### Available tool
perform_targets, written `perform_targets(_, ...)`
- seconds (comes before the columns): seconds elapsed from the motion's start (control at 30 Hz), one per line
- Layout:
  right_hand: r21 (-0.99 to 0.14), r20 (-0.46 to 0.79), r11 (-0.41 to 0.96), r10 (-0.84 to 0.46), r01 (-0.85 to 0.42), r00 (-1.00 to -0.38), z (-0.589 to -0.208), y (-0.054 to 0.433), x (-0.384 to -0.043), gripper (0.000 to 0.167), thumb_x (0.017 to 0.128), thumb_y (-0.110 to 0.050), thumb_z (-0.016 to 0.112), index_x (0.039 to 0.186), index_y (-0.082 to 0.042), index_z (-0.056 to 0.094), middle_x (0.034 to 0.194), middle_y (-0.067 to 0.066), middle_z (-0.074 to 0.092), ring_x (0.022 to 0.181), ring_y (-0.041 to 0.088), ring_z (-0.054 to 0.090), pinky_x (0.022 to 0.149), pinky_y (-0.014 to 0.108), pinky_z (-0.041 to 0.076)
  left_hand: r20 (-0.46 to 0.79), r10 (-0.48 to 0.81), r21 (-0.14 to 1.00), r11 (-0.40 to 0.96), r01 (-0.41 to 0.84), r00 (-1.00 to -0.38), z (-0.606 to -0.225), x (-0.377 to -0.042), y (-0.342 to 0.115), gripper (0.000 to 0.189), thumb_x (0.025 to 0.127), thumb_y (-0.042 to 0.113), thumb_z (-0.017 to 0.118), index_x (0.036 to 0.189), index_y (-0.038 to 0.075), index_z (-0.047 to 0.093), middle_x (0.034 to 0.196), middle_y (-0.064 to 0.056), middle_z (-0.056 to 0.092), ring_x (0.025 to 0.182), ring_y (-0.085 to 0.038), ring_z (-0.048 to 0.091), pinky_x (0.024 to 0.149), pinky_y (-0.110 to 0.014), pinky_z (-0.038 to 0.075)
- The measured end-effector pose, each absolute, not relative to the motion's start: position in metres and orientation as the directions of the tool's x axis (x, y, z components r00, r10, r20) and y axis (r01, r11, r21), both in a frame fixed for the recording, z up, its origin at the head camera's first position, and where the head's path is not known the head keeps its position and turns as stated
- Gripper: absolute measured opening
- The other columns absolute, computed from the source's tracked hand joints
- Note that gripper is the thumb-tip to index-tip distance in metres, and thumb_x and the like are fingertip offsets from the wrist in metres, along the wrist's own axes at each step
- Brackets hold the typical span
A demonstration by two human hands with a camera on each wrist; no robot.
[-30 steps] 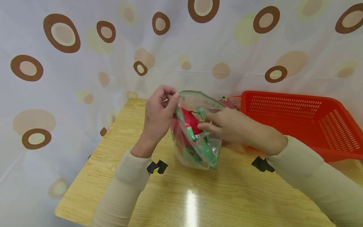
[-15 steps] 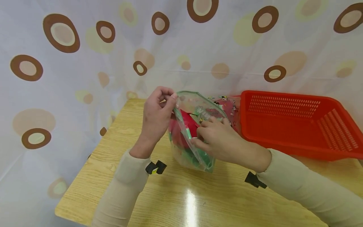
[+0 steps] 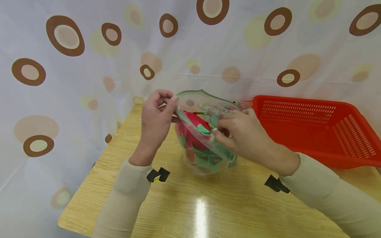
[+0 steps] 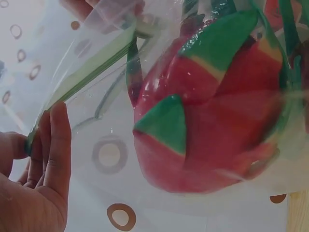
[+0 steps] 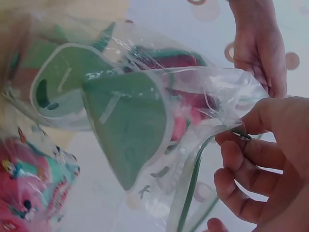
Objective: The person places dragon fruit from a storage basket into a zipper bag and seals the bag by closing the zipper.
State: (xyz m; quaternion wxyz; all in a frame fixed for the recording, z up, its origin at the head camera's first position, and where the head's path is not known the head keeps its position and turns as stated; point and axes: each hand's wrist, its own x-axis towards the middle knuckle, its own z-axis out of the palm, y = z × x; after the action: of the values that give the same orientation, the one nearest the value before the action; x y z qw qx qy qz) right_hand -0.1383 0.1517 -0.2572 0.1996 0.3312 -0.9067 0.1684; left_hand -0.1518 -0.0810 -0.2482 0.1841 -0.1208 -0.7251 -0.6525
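A clear zip bag (image 3: 197,167) with a green-edged mouth stands on the table between the hands. Inside it is a red dragon fruit (image 4: 227,125) with green-tipped scales, soft or toy-like in look, among other green and red pieces. My left hand (image 3: 157,120) pinches the left end of the bag's mouth between thumb and fingers, as the left wrist view confirms. On the opposite side my right hand (image 3: 245,137) pinches the bag's edge, thumb against forefinger, the other fingers curled. In the right wrist view, a green zip strip (image 5: 195,179) runs down from those fingertips.
A red plastic basket (image 3: 297,132) with slotted walls stands at the right. Between it and the bag lies a second clear bag (image 5: 34,183) with cartoon prints, partly hidden behind the right hand in the head view. A patterned curtain (image 3: 190,43) hangs behind the wooden table (image 3: 166,205).
My left hand has moved slightly left with its end of the bag. The right hand went left and nearer me, then back right; the bag's mouth is now stretched wider.
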Motion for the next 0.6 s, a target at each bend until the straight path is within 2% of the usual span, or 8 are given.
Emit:
perform_targets(0.13,-0.177,0.560,0.686,-0.519,-0.706,-0.645,-0.246,0.157,-0.142,0.018,0.086,-0.013,0.064,0.069,-0.013,0.070,0.062,-0.005,0.059,0.066,0.015,0.052,0.069,0.037,0.038,0.413,-0.070,0.909,0.097,0.406,-0.908,-0.247,-0.153,-0.084,0.012,0.097,0.017,0.060,0.102,0.006,0.059,0.076,-0.004,0.060,0.063,-0.017,0.069,0.062,-0.039,0.062)
perform_targets(0.27,-0.235,0.643,0.615,-0.482,-0.753,-0.595,-0.231,0.166,-0.142,0.016,0.086,-0.006,0.065,0.071,-0.009,0.072,0.064,-0.003,0.060,0.062,0.011,0.051,0.060,0.024,0.041,0.380,-0.101,0.925,0.050,0.377,-0.919,-0.248,-0.155,-0.091,0.010,0.097,0.015,0.060,0.101,0.006,0.057,0.073,-0.004,0.061,0.060,-0.017,0.069,0.062,-0.040,0.062)
perform_targets(0.4,-0.294,0.687,0.557,-0.443,-0.777,-0.577,-0.214,0.173,-0.139,0.013,0.086,-0.002,0.068,0.077,-0.009,0.074,0.069,-0.004,0.059,0.064,0.005,0.049,0.060,0.015,0.039,0.361,-0.123,0.930,-0.023,0.367,-0.924,-0.249,-0.156,-0.098,0.007,0.097,0.011,0.059,0.099,0.008,0.052,0.067,-0.004,0.059,0.054,-0.018,0.068,0.062,-0.041,0.062)
perform_targets(0.6,-0.323,0.688,0.541,-0.430,-0.777,-0.585,-0.209,0.174,-0.141,0.011,0.088,-0.003,0.068,0.084,-0.010,0.076,0.074,-0.005,0.061,0.068,0.004,0.048,0.061,0.015,0.037,0.381,-0.099,0.922,-0.041,0.386,-0.920,-0.250,-0.155,-0.102,0.007,0.096,0.007,0.056,0.102,0.008,0.053,0.065,-0.004,0.058,0.054,-0.019,0.067,0.063,-0.042,0.062)
